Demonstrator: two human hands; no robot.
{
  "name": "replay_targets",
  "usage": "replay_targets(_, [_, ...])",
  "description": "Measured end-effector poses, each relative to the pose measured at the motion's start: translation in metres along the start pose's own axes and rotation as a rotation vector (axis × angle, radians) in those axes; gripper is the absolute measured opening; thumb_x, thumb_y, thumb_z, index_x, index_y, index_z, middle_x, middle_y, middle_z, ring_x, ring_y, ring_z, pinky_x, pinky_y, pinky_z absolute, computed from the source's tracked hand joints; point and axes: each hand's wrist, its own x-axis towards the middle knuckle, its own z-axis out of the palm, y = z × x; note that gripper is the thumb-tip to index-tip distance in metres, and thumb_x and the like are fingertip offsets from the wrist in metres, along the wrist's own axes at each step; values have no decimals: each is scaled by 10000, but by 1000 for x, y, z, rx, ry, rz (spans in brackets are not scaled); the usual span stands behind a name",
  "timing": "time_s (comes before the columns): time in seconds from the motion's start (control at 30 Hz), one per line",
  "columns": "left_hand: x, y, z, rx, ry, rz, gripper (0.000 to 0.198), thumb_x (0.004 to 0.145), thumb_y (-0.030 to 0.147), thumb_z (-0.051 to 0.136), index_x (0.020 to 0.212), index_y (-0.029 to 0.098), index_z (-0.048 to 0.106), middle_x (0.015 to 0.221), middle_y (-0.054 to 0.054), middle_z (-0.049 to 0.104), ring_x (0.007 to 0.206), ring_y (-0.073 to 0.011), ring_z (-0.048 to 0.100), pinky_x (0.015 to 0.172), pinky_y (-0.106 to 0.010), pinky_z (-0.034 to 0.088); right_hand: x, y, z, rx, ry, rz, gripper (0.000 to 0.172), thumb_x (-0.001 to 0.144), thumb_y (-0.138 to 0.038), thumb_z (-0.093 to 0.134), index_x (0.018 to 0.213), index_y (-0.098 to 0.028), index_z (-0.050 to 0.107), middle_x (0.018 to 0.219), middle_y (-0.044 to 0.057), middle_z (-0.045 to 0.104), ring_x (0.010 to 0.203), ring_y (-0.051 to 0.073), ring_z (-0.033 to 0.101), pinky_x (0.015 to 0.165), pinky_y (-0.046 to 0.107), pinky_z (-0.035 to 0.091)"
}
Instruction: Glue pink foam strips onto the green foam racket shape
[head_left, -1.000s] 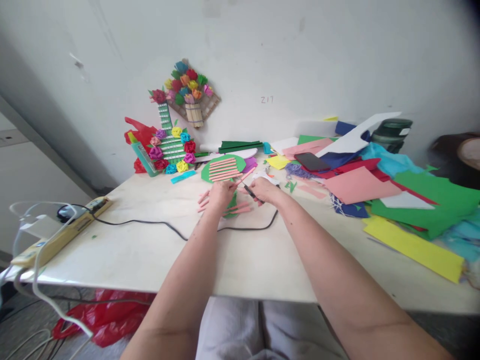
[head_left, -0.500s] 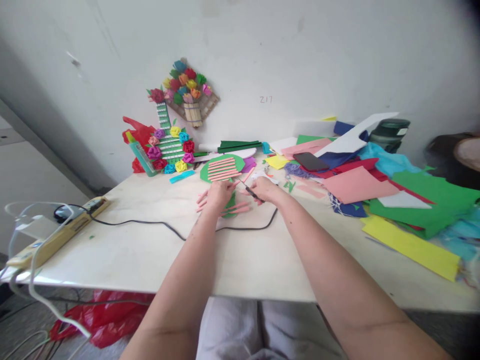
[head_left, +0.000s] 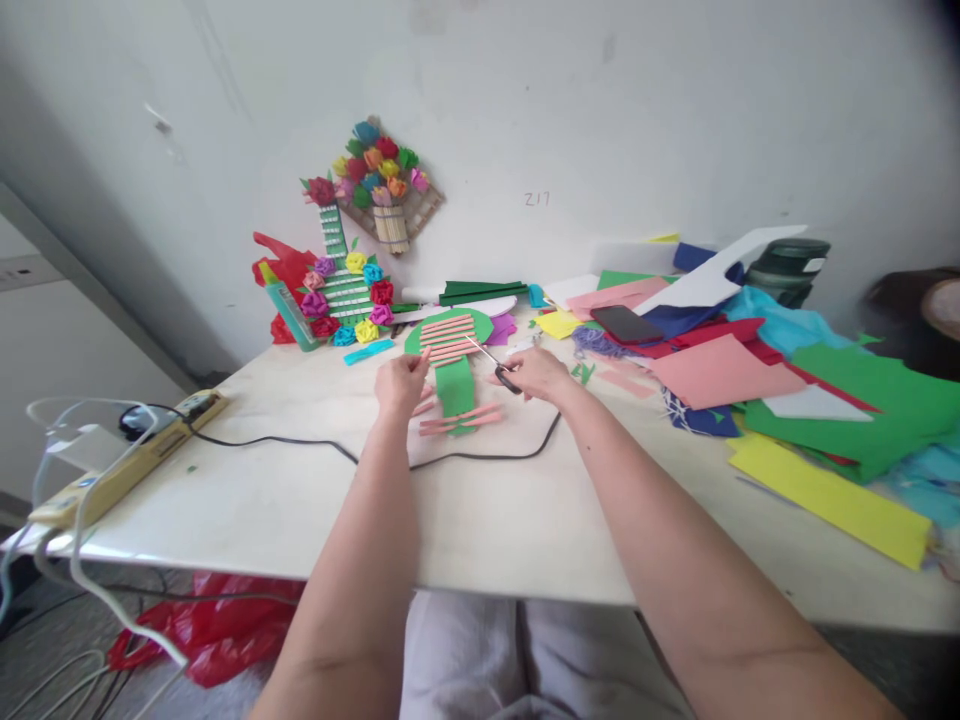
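Observation:
A green paper cutout (head_left: pixel 455 385) with a rounded top and a narrow stem lies on the table, with several pink paper sticks (head_left: pixel 448 337) in rows across its round part. My left hand (head_left: pixel 403 382) is closed in a pinch at the left end of the lowest row, on a pink paper stick. Scissors (head_left: pixel 495 364) are gripped in my right hand (head_left: pixel 534 374), their blades pointing up and left over the right ends of the rows. Loose pink sticks (head_left: pixel 480 415) lie over the lower stem, and others are partly hidden by my left hand.
A black cable (head_left: pixel 300 440) crosses the table from a power strip (head_left: pixel 127 465). Behind stand a glue bottle (head_left: pixel 289 308) and a flower-trimmed paper guitar shape (head_left: pixel 349 290). Coloured sheets (head_left: pixel 727 372), a phone (head_left: pixel 624 324) and a dark jar (head_left: pixel 787 270) crowd the right.
My left hand has moved left, away from the scissors, uncovering the green stem. The scissors' blades now reach farther over the pink rows. The view has shifted slightly.

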Motion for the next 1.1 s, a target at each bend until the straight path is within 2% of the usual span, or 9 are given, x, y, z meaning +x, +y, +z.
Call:
replay_targets(0.17, [3,-14,-11,123,1,-86,424,721,550,466,875,223,687,735,-36,684,723,-178,584,578,-236,355,5,7,4,407,30,-65,472,611,-413,686,992,-141,623,551,1,600,393,84,515,373,182,405])
replay_targets(0.3, [5,-19,-9,205,-39,-141,411,707,556,474,880,253,690,785,-50,685,768,-209,590,596,-262,371,1,5,1,657,-8,-128,403,640,-390,675,926,-109,624,478,-11,551,403,86,516,355,166,396])
replay_targets(0.4, [6,-20,-8,231,-56,-171,414,690,582,483,859,270,695,811,-52,685,790,-221,587,610,-276,379,2,5,-2,679,56,-119,393,651,-397,663,917,-109,628,478,-13,546,432,95,541,369,163,398])
replay_targets(0.5, [7,-21,-7,230,-74,-198,407,677,583,505,864,277,696,839,-56,686,803,-219,585,632,-281,386,7,11,-8,468,226,-39,385,672,-411,631,931,-127,642,584,21,610,523,124,581,459,206,448])
replay_targets(0.63, [7,-22,-6,238,-59,-226,451,683,619,474,876,278,698,838,-69,685,850,-234,577,672,-297,394,7,26,-21,-161,466,166,269,712,-370,566,872,-181,671,837,82,666,838,218,605,684,295,458])
replay_targets(0.73, [8,-23,-5,230,-64,-243,484,692,643,439,885,281,696,824,-70,684,845,-235,579,673,-300,397,2,38,-30,-369,441,369,280,737,-319,530,931,-159,651,928,137,647,906,244,592,736,327,443])
replay_targets(0.93, [6,-27,-6,265,-81,-188,485,677,634,463,938,288,681,912,-65,675,1004,-267,514,715,-306,405,1,62,-32,-413,352,602,325,731,-292,548,989,-113,633,1004,194,606,926,263,590,736,353,465])
replay_targets(1.03, [8,-33,-3,310,-134,-125,514,711,617,423,986,260,671,940,-81,669,1092,-289,454,766,-317,401,2,70,-31,-417,341,613,328,746,-314,534,996,-129,636,1009,184,611,936,263,590,740,362,467])
replay_targets(1.1, [10,-36,-1,308,-186,-87,507,745,575,403,1020,236,659,955,-86,668,1058,-277,488,807,-316,391,2,72,-30,-429,341,606,319,737,-281,536,1000,-131,637,1012,178,616,930,260,591,733,358,468])
